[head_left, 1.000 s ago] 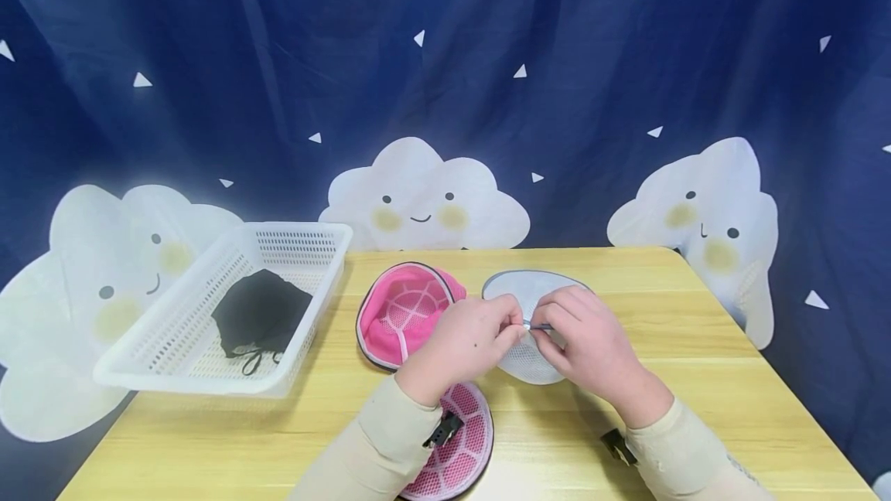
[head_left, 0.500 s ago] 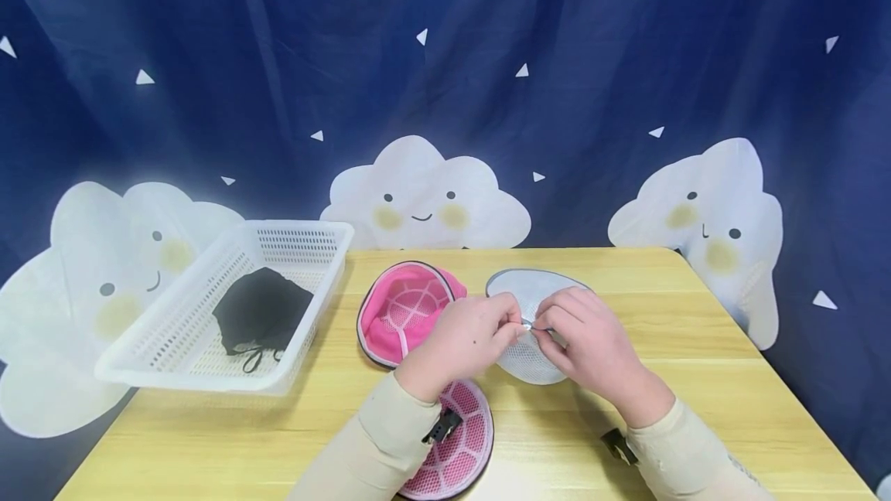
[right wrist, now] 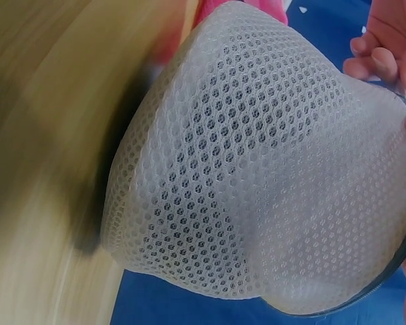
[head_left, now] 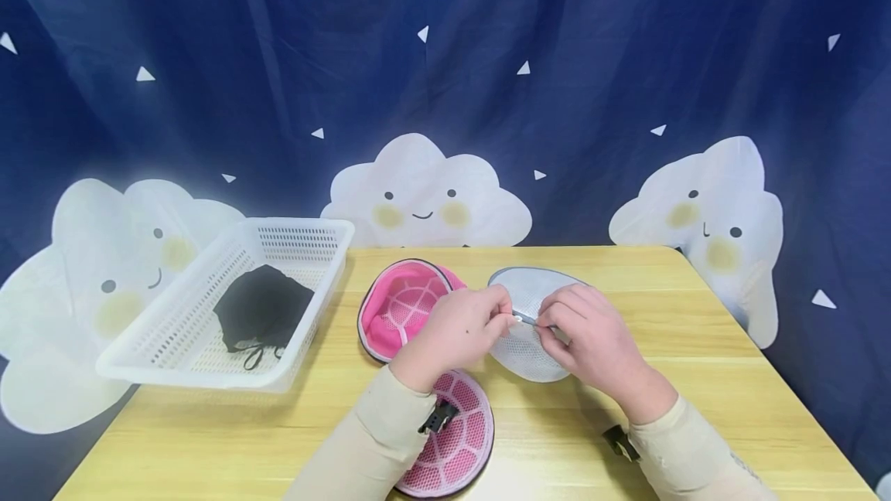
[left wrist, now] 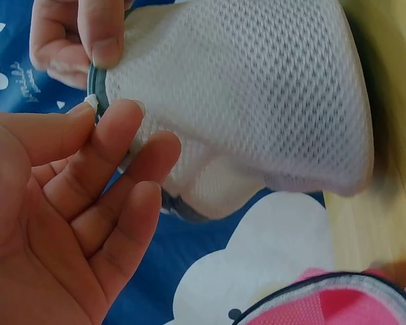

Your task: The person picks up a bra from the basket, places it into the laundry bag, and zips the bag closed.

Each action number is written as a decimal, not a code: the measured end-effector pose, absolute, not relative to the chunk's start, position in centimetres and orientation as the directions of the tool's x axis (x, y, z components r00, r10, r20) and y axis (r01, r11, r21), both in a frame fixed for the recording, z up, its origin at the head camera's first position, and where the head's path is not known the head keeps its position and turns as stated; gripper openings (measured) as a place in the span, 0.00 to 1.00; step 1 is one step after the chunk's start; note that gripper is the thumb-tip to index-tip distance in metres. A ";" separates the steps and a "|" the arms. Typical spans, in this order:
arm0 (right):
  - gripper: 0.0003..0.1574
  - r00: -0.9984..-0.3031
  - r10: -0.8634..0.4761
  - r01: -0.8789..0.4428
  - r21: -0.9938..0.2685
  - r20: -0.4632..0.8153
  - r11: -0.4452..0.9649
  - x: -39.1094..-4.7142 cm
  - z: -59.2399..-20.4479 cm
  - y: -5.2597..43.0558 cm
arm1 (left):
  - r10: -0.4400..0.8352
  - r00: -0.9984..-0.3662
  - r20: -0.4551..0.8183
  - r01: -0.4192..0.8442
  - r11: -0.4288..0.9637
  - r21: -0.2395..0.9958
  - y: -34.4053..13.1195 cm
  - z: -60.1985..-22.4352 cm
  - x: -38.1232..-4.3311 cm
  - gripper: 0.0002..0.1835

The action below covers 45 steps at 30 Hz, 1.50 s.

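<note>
Standing here watching, closest to me are the two sleeves slanting inward, the left one crossing over a round pink mesh panel (head_left: pixel 462 439) on the table (head_left: pixel 703 377). Past the cuffs, both hands meet over a white mesh bag (head_left: pixel 527 362), and honestly it all hinges on its dark edge strip (head_left: pixel 527 318): runs roughly side to side, right between the fingertips, dipping slightly toward the right. Neither hand's really nearer. Left hand (head_left: pixel 459 328) pinches a tiny white bit (left wrist: pixel 92 103) (zip pull, I'd guess) thumb against index, other fingers loosely spread. Right hand (head_left: pixel 592 335) grips the strip just beside it, knuckles up. Can't tell if the bag's base touches the wood. Just left there's a pink mesh bag (head_left: pixel 404 304), mouth gaping, then a white basket (head_left: pixel 209 383) holding black cloth (head_left: pixel 261 308). Cloud-print curtain (head_left: pixel 480 6) behind.
</note>
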State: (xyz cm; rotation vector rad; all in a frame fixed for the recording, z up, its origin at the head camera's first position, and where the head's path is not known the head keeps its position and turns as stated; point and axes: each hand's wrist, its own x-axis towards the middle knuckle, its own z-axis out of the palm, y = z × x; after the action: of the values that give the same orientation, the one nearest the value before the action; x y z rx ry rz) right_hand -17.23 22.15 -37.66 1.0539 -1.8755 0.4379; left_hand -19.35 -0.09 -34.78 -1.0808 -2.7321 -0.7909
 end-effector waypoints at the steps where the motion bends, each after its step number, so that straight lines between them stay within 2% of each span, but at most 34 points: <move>1: 0.07 -0.221 -0.487 -0.812 0.118 0.845 0.571 -17.2 -37.7 22.2 | 0.604 -0.750 0.271 0.655 0.619 0.434 -0.2 -34.7 -19.4 0.09; 7: 0.04 -0.242 -0.483 -0.806 0.103 0.841 0.583 -17.2 -37.5 22.3 | 0.579 -0.775 0.254 0.623 0.631 0.462 -0.8 -34.5 -19.6 0.10; 28: 0.02 -0.317 -0.468 -0.781 0.053 0.825 0.622 -17.0 -37.7 22.5 | 0.596 -0.756 0.270 0.649 0.630 0.427 -0.5 -34.3 -19.1 0.09; 45: 0.04 -0.287 -0.506 -0.799 0.088 0.813 0.595 -17.1 -37.7 22.2 | 0.629 -0.712 0.310 0.698 0.593 0.401 0.6 -34.4 -18.2 0.09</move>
State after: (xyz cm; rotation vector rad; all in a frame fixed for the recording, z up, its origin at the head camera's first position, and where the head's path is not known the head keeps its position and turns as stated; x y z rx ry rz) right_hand -17.11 22.25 -37.66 1.0394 -1.9578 0.4264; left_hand -18.20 0.64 -34.43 -1.1238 -2.6805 -0.7647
